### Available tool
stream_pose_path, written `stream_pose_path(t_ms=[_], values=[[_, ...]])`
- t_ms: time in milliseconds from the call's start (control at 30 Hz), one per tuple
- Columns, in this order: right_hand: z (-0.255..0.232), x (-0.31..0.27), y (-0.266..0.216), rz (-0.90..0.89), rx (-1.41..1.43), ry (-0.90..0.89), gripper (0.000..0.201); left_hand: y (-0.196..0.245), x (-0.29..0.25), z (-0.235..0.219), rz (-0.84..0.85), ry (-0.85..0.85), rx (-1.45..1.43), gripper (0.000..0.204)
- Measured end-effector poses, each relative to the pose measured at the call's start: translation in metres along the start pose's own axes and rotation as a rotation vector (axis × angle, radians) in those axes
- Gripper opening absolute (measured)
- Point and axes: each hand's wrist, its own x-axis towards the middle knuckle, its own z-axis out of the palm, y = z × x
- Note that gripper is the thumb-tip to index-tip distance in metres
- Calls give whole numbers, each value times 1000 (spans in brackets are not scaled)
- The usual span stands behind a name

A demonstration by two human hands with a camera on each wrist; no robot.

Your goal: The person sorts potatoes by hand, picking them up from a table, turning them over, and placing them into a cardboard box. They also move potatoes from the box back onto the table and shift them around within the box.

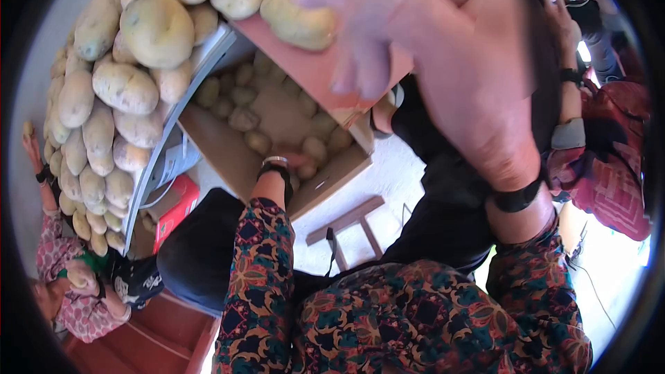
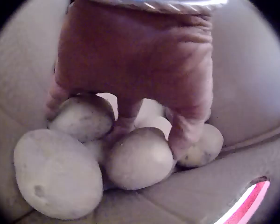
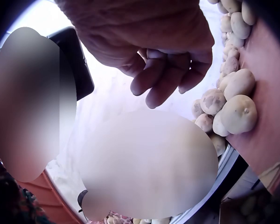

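Inside the cardboard box (image 1: 318,197), my left hand (image 1: 294,161) reaches down among potatoes (image 1: 244,119). The left wrist view has this hand (image 2: 135,60) from above, its fingers spread and pointing down between several potatoes. One potato (image 2: 140,158) lies against the digit at the right, another (image 2: 84,119) under the left side of the hand; some fingertips are hidden. My right hand (image 1: 443,48) is raised near the camera, over the reddish board. In the right wrist view, its fingers (image 3: 165,77) hang loosely bent with nothing visible in them.
A big heap of potatoes (image 1: 125,88) lies on the table with a pale edge (image 1: 176,107) at the left. The reddish board (image 1: 294,55) borders the box. A wooden frame (image 1: 346,220) stands on the floor. Other people are at both sides.
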Motion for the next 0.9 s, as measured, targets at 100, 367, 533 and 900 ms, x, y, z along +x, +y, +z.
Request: stream_pose_path(t_ms=[100,367,533,900], values=[[1,2,8,-16,-49,-20,28,5,9,5,108,24,142,65],[-3,2,-4,154,-116,-112,23,65,23,-37,140,7,404,64],[2,3,16,75,-115,-91,21,91,23,-49,150,38,490,63],[11,13,39,-186,-186,5,22,120,26,-74,96,82,622,61]])
